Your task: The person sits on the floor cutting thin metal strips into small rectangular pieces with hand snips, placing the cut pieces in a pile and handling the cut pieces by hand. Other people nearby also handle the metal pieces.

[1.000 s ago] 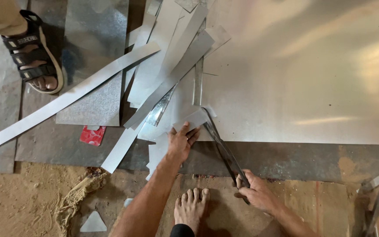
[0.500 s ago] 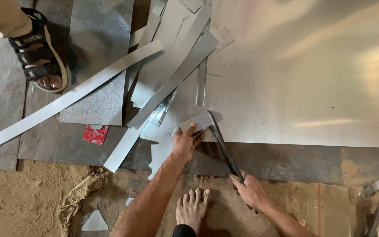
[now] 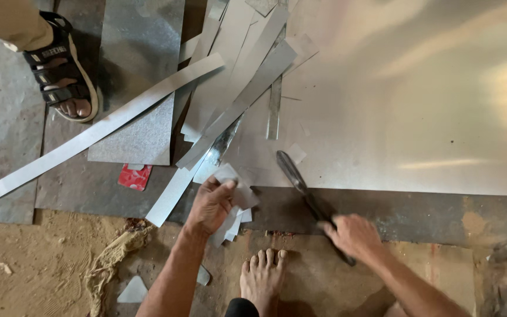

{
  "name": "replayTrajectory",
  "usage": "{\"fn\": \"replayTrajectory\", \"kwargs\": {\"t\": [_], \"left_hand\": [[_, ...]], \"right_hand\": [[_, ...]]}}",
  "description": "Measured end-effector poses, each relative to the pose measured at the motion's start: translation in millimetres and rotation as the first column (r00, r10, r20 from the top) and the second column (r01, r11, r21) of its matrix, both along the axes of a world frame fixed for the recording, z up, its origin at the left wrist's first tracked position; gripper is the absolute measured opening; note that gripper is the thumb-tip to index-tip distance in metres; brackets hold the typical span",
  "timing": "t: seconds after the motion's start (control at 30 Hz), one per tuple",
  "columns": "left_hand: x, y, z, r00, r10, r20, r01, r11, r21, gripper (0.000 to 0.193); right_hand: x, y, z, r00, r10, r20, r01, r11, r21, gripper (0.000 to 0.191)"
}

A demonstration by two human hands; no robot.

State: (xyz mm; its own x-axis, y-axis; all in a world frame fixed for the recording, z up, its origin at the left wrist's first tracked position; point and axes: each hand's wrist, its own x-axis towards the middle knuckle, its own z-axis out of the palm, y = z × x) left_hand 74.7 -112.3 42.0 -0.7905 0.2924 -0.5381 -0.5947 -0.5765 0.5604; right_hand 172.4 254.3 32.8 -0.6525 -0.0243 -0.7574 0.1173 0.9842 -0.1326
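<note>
A large metal sheet (image 3: 406,100) covers the floor on the right, with long metal strips (image 3: 236,100) piled at its left edge. The right hand (image 3: 353,235) is closed around the handles of dark tin snips (image 3: 303,188), whose blades rest on the sheet's near edge. The left hand (image 3: 209,205), fingers curled, pinches a few small metal offcuts (image 3: 233,199) just beside the snips.

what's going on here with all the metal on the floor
A person crouched on the floor is cutting sheet metal. The right hand grips dark metal shears, blades lying on the edge of a large shiny metal sheet. The left hand holds small pale metal offcuts beside a pile of long grey metal strips. Another person's sandalled foot stands at upper left.
</note>
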Motion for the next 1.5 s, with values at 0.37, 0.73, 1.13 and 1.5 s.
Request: {"fn": "replayTrajectory", "kwargs": {"t": [0.37, 0.73, 1.13, 1.5], "left_hand": [[27, -27, 6, 0.959, -0.273, 0.068, 0.245, 0.688, -0.683, 0.025], [67, -48, -18, 0.945, -0.267, -0.186, -0.128, 0.222, -0.967, 0.019], [97, -75, -20, 0.949, -0.202, -0.241, -0.217, 0.136, -0.967, 0.02], [172, -112, -12, 0.991, -0.077, -0.111, -0.097, 0.161, -0.982, 0.024]], "right_hand": [[-157, -132, 18, 0.808, -0.554, 0.2, 0.475, 0.413, -0.777, 0.027], [-185, -260, 6, 0.603, -0.417, 0.68, 0.769, 0.078, -0.635, 0.024], [-144, -344, -20, 0.693, 0.42, -0.586, -0.673, 0.669, -0.316, 0.064], [-148, -376, -7, 0.568, 0.599, -0.564, -0.766, 0.636, -0.096, 0.047]]}}
